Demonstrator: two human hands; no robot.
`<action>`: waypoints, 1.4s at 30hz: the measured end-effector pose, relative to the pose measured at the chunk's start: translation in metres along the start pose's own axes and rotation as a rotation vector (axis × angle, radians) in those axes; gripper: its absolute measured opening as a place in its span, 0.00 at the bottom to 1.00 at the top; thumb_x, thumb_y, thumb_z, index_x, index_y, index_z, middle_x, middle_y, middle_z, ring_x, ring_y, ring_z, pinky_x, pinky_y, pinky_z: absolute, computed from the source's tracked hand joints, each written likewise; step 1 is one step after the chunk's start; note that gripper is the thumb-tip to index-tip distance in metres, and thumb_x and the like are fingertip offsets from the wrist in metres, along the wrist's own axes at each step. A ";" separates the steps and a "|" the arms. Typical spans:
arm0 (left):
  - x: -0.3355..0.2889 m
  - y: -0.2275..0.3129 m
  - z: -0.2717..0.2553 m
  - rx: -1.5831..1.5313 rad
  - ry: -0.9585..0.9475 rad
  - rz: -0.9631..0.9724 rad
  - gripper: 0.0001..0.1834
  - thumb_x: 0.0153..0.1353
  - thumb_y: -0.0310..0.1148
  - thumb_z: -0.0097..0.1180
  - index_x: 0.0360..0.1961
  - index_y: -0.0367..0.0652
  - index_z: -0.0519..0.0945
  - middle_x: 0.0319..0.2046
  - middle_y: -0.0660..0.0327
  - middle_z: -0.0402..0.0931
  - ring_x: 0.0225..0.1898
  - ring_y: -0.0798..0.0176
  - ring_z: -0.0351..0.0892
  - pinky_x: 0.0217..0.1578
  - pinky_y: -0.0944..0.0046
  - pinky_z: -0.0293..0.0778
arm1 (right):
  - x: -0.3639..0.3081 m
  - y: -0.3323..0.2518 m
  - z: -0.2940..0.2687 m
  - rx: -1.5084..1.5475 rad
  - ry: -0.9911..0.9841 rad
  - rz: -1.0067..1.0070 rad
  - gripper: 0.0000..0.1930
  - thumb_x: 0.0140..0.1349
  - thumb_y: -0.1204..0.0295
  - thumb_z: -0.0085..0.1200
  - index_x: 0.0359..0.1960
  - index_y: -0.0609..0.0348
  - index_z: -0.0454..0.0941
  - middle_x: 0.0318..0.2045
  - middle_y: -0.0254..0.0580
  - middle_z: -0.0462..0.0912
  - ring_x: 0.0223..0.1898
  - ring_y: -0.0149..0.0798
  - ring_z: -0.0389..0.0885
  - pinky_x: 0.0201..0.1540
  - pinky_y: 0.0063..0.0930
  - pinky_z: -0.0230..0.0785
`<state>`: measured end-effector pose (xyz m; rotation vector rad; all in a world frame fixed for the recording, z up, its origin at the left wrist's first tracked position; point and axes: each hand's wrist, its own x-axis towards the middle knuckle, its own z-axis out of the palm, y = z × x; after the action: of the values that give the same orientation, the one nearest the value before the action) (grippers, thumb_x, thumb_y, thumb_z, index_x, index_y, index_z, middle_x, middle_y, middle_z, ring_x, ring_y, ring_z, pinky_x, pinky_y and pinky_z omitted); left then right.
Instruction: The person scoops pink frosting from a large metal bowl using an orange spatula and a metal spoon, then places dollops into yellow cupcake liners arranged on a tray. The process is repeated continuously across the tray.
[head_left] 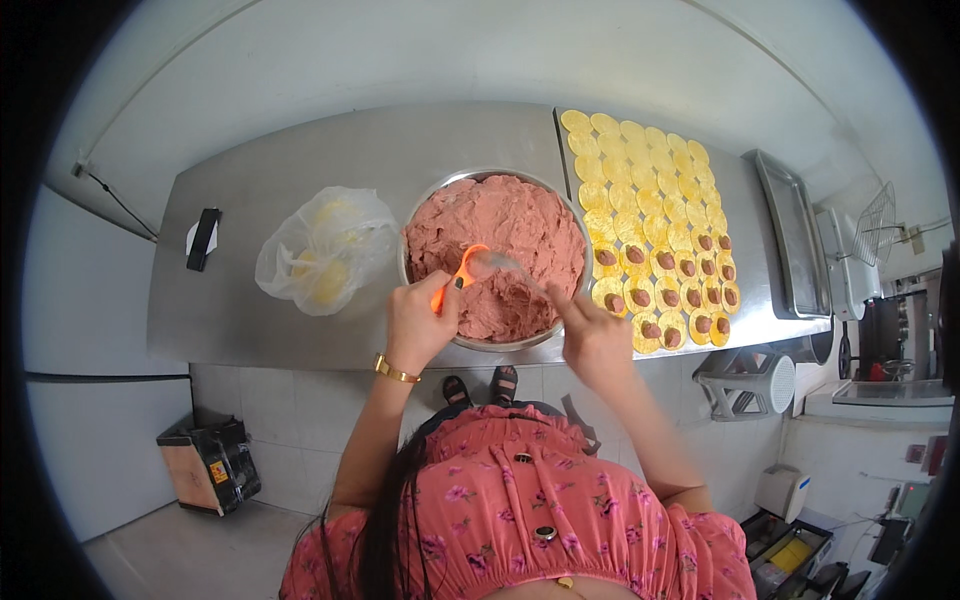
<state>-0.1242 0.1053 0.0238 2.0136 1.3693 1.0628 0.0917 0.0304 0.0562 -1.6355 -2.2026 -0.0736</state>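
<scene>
A wide metal bowl (pixel 404 262) holds a big mound of pink ground meat (pixel 490 212), hollowed on the near side. Over its near left part, my left hand (pixel 422 318) is closed around the handle of an orange scoop (pixel 464 272). My right hand (pixel 597 338) grips a slim metal utensil (pixel 525 275) whose far end meets the scoop's cup; it is blurred, so spoon or knife I cannot tell. To the right, round yellow wrappers (pixel 625 170) lie in rows, and the nearer ones carry small lumps of meat (pixel 640 297).
A clear plastic bag (pixel 330 250) with yellow pieces inside lies left of the bowl, and a black object (pixel 203 238) is farther left. An empty metal tray (pixel 790 235) sits at the table's right end. Below are a grey stool (pixel 752 384) and a box (pixel 210 465).
</scene>
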 end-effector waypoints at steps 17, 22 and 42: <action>0.019 0.025 0.028 0.282 -0.028 0.125 0.09 0.59 0.33 0.53 0.23 0.44 0.73 0.14 0.55 0.73 0.17 0.48 0.75 0.17 0.52 0.68 | 0.025 0.029 -0.036 -0.235 -0.119 -0.081 0.23 0.46 0.74 0.50 0.48 0.66 0.73 0.23 0.38 0.73 0.20 0.34 0.79 0.17 0.27 0.68; 0.032 0.041 0.042 0.303 0.008 0.197 0.09 0.59 0.33 0.54 0.23 0.44 0.73 0.13 0.56 0.72 0.16 0.49 0.74 0.16 0.53 0.68 | 0.024 0.051 -0.043 -0.167 -0.162 0.014 0.22 0.47 0.75 0.51 0.47 0.63 0.75 0.19 0.42 0.75 0.20 0.40 0.79 0.20 0.33 0.69; 0.112 0.158 0.179 0.252 0.013 0.114 0.05 0.57 0.28 0.54 0.25 0.40 0.75 0.16 0.47 0.70 0.20 0.42 0.73 0.20 0.52 0.65 | -0.015 0.353 -0.156 1.300 0.273 0.971 0.12 0.60 0.76 0.51 0.43 0.68 0.81 0.13 0.24 0.60 0.13 0.20 0.50 0.16 0.18 0.42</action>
<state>0.1304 0.1538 0.0735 2.2930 1.4730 0.9941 0.4668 0.0857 0.1280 -1.4502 -0.6394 1.0571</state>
